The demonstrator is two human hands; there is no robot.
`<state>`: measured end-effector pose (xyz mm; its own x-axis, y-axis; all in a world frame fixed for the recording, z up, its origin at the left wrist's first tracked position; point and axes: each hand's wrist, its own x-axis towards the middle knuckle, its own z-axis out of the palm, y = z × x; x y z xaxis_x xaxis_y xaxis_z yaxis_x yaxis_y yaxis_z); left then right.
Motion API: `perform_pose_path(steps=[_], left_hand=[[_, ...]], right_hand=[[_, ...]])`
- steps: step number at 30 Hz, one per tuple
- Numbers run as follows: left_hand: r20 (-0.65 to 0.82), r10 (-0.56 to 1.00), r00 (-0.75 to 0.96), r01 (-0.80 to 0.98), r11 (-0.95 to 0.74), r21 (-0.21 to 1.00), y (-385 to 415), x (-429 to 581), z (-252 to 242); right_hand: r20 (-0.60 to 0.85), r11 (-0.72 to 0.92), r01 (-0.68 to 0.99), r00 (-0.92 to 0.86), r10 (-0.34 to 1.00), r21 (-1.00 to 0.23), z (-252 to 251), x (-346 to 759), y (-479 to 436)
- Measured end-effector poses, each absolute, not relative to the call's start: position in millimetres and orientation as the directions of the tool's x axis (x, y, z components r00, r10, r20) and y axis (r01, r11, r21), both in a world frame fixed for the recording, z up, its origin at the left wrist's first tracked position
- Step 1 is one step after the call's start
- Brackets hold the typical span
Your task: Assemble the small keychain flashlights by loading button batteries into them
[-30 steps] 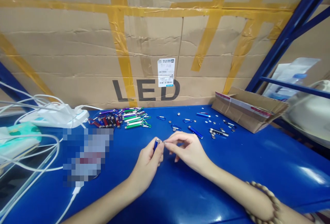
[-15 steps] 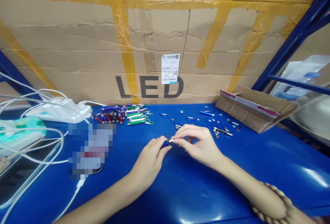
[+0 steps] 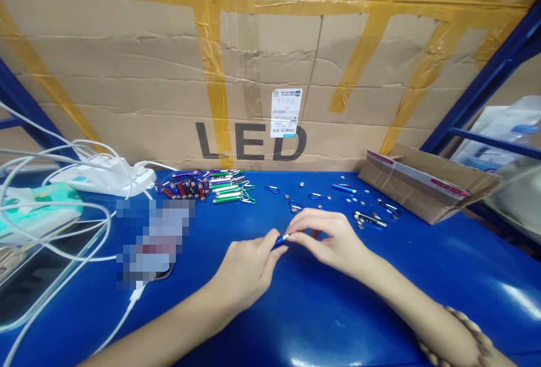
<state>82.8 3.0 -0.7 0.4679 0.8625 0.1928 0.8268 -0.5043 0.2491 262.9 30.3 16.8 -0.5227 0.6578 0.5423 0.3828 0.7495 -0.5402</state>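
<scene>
A small blue mini flashlight (image 3: 280, 241) with a silver end lies between my two hands over the middle of the table. My left hand (image 3: 247, 268) is closed around its blue body, thumb and forefinger near the front. At the silver tip, my right hand (image 3: 332, 237) pinches with thumb and forefinger; its other fingers are curled. Just beyond the right hand are blue carabiner clips (image 3: 316, 196), loose button cells (image 3: 301, 184), a blue tube (image 3: 344, 188) and black-and-silver flashlight parts (image 3: 370, 219). Farther left, several mini flashlights with green clips (image 3: 228, 190) lie in a row beside darker ones (image 3: 186, 188).
An open cardboard box (image 3: 422, 186) stands at the right rear. A large carton (image 3: 169, 74) walls off the back. On the left lie a power strip (image 3: 105, 178), tangled white cables (image 3: 107, 220), a blurred-out phone (image 3: 158, 248) and a dark-screened device (image 3: 42, 271).
The silver end, with a dark gap beside it earlier, now sits closer against the blue body. My left hand has turned slightly. The whole view has shifted a little.
</scene>
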Motion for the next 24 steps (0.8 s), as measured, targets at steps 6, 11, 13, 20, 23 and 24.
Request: perform_pose_path(steps=[6,11,13,20,23,24], left_hand=[[0.165,0.813,0.558,0.824,-0.567,0.005,1.0,83.9,-3.0],[0.082,0.791,0.607,0.795,-0.602,-0.072,2.5,86.7,-8.4],[0.074,0.79,0.609,0.793,-0.603,-0.086,2.7,87.5,-10.0],[0.089,0.801,0.592,0.805,-0.581,-0.124,3.1,89.2,-11.2],[0.133,0.784,0.606,0.795,-0.593,-0.128,4.4,88.4,-12.3],[0.155,0.779,0.607,0.794,-0.595,-0.121,4.7,88.0,-12.7]], right_hand=[[0.285,0.79,0.481,-0.752,0.595,-0.381,23.2,268.7,27.7],[0.153,0.681,0.454,-0.758,0.634,-0.574,18.1,264.7,27.5],[0.077,0.572,0.456,-0.732,0.677,-0.682,15.6,263.7,27.5],[-0.238,-0.011,0.32,-0.679,0.695,-0.947,6.6,265.6,31.1],[-0.287,-0.192,0.213,-0.699,0.655,-0.958,4.6,265.3,33.5],[-0.298,-0.245,0.178,-0.703,0.646,-0.953,4.6,265.1,34.0]])
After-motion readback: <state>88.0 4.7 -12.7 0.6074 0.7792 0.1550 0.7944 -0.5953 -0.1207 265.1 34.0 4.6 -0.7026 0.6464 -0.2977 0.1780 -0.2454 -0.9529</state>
